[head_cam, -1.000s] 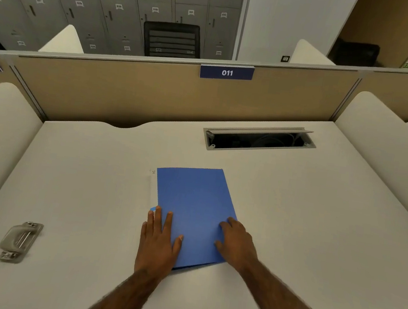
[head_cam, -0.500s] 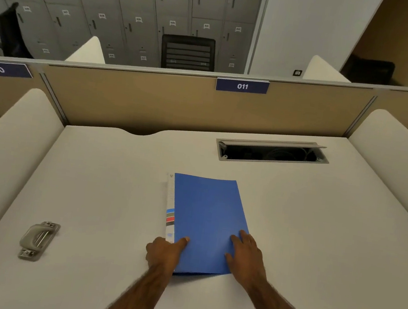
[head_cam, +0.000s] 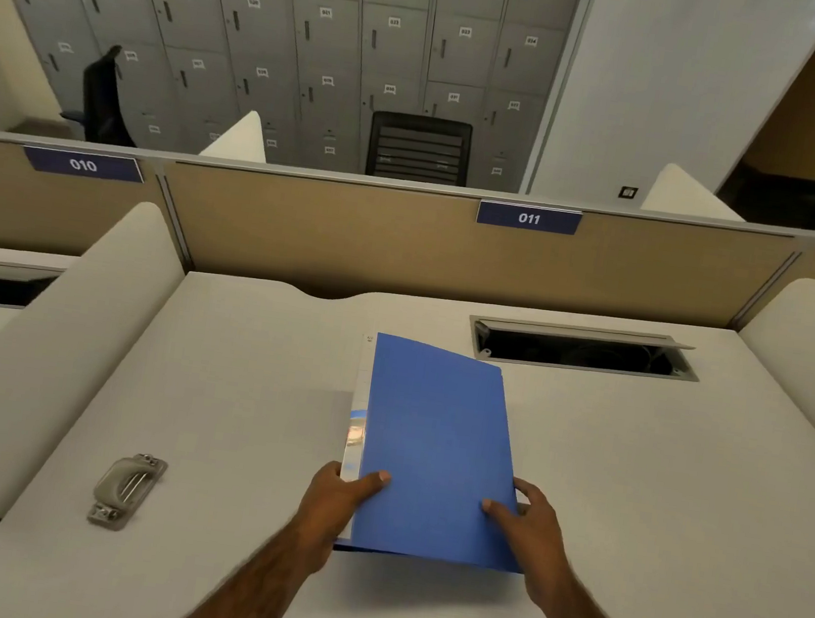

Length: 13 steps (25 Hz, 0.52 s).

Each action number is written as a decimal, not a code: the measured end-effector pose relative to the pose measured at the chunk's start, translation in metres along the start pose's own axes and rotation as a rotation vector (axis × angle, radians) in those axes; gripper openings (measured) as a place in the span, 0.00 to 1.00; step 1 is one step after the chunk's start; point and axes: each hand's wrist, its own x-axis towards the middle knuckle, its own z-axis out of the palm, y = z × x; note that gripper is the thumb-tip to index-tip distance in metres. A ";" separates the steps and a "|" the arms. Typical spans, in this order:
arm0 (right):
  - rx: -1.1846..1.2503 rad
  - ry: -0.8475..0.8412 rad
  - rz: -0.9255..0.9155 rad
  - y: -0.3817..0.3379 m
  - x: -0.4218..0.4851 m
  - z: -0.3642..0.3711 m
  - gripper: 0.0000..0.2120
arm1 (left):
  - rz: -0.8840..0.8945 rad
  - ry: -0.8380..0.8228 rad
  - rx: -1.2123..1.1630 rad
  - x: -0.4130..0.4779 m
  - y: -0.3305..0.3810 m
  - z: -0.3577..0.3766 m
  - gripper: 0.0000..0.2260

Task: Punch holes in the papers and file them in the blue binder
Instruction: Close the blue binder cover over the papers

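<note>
The blue binder sits closed in the middle of the white desk, its white labelled spine on the left. Its near end is raised off the desk. My left hand grips the near left corner at the spine, thumb on the cover. My right hand grips the near right corner, thumb on top and fingers under the edge. A grey metal hole punch lies on the desk to the left, well apart from both hands. No loose papers are visible.
An open cable tray slot is set into the desk behind the binder. A tan partition labelled 011 closes the back. Padded white dividers flank the desk on both sides. Lockers and a black chair stand beyond.
Both hands went from lying flat on the cover to gripping the binder's near corners. The near end has lifted off the desk. The camera has tilted upward.
</note>
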 end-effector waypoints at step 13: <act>-0.116 0.007 -0.087 -0.118 0.075 0.111 0.18 | 0.271 0.196 0.341 0.102 0.051 -0.092 0.19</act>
